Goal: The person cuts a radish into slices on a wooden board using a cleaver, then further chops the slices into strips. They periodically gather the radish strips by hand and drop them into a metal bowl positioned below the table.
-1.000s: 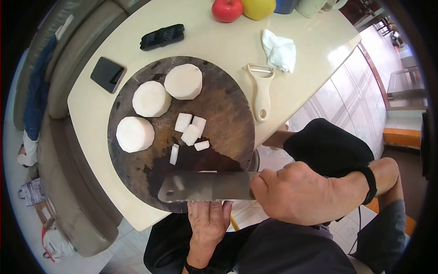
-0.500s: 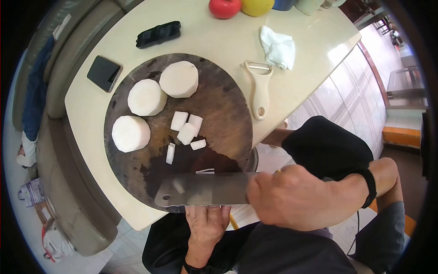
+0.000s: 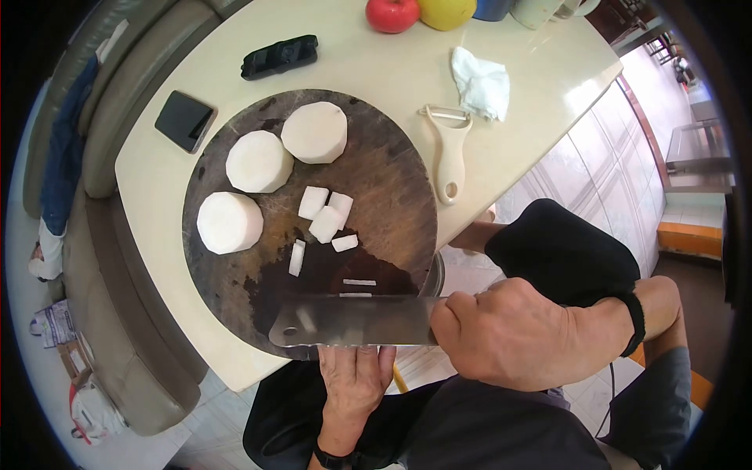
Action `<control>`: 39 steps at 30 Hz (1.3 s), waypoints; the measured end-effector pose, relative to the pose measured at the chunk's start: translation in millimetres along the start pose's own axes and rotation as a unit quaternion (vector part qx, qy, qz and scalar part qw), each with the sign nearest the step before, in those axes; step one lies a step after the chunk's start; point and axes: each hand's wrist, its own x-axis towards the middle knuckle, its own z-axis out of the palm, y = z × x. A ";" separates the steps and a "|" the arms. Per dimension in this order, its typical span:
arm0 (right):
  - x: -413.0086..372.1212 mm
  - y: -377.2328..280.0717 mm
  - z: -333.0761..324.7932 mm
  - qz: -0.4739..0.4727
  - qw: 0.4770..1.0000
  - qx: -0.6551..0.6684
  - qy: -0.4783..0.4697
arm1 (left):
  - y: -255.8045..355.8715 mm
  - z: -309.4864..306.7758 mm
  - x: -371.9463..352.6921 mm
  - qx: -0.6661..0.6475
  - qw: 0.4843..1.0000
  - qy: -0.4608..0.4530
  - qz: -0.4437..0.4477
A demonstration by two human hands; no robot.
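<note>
My right hand (image 3: 509, 333) is wrapped round the handle of a cleaver (image 3: 356, 319), its broad blade lying across the near edge of a round wooden chopping board (image 3: 376, 149). Right behind the blade is my left hand (image 3: 352, 380), its fingers close together. The blade hides those fingertips and whatever is under them. Two thin white strips (image 3: 359, 282) lie just beyond the cleaver. Farther up the board are several cut white chunks (image 3: 325, 224), a narrow stick (image 3: 297, 258) and three thick rounds (image 3: 260, 161) that look like peeled white radish.
A cream peeler (image 3: 449, 153) and a crumpled white cloth (image 3: 480, 84) lie right of the board. To the left are a phone (image 3: 186, 121) and a black case-like object (image 3: 280, 57). Red (image 3: 392, 14) and yellow fruit (image 3: 446, 12) stand at the back. A sofa (image 3: 117, 298) flanks the table.
A second thin white strip now shows fully beyond the blade, where one partly showed before. The cleaver has shifted slightly; both hands stay in nearly the same place. The whole view has shifted a little.
</note>
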 end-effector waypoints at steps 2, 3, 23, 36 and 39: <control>2.1 0.8 0.1 -0.011 1.000 -0.016 0.011 | 0.1 0.1 -1.9 0.001 1.000 -0.003 -0.002; 4.5 0.1 1.8 -0.011 1.000 -0.016 0.010 | 0.4 0.0 -2.6 0.004 1.000 -0.004 -0.002; 5.8 3.0 7.7 -0.024 0.999 -0.015 0.028 | 1.5 1.6 -0.9 0.009 1.000 0.010 -0.009; 5.0 11.0 -7.3 -0.016 0.999 0.050 0.001 | -0.2 5.3 -3.8 0.014 0.999 0.045 -0.006; 0.1 4.7 -2.8 0.004 0.998 0.057 -0.002 | 0.6 2.8 -1.9 0.014 0.999 0.033 -0.007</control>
